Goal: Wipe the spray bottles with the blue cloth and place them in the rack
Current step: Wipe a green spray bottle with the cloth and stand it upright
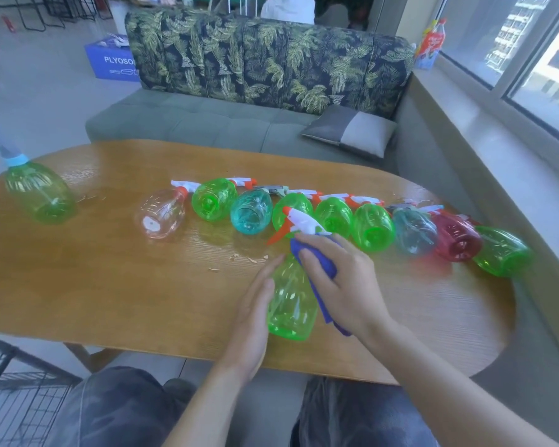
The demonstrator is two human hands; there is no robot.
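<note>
Wooden table (110, 285) carried everything; sofa (255, 69) behind it, window (530, 53) to the person's right. A wire rack (20, 391) sat on the floor at the person's left, only partly in frame, no bottles visible in it. A row of nine bottles (373, 227) lay on their sides across the far half of the table, well apart from one more green bottle (41, 193) at the far left edge. Step in hand, as I read it: wiping. A green spray bottle (289, 304) lay on its side at the near edge, nozzle pointing away from the person, between the two hands. Left hand (255, 314) was flat, fingers straight, pressed along the bottle's left side to steady it, gripping nothing. Right hand (339, 282) had its fingers curled round the blue cloth (317, 262), bunched against the bottle's neck and upper right side, just below the white trigger head (300, 222); a tail of cloth hung out under the wrist. Next move probably needs the cloth run down the body, then a proper grip and a reach down-left to the rack. Small paper-like scraps (249, 259) lay just beyond the left fingertips.
</note>
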